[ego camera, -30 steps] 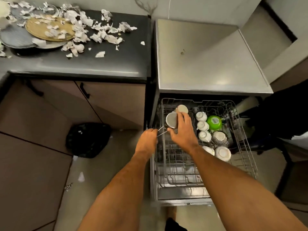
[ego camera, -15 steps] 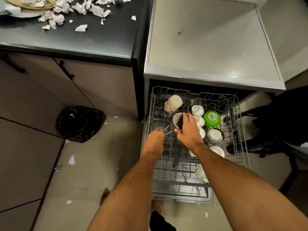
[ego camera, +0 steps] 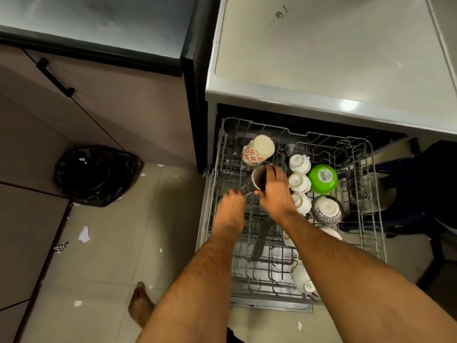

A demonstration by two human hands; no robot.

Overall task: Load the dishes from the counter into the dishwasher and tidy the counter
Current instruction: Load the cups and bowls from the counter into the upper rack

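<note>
**Steel cup going into the pulled-out rack**

The grey wire dishwasher rack is drawn fully out, probably so both arms can reach down into it. Its right side carries the green plastic bowl and a row of small white ceramic cups, all upturned, likely for draining. The right hand curls over the round steel cup with a thin wire handle, tilting it beside the floral tumbler. The left hand pinches that handle, apparently steadying it.

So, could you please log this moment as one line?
step: racking metal cup | right hand: grips cup | left hand: holds its handle | rack: pulled out
</note>
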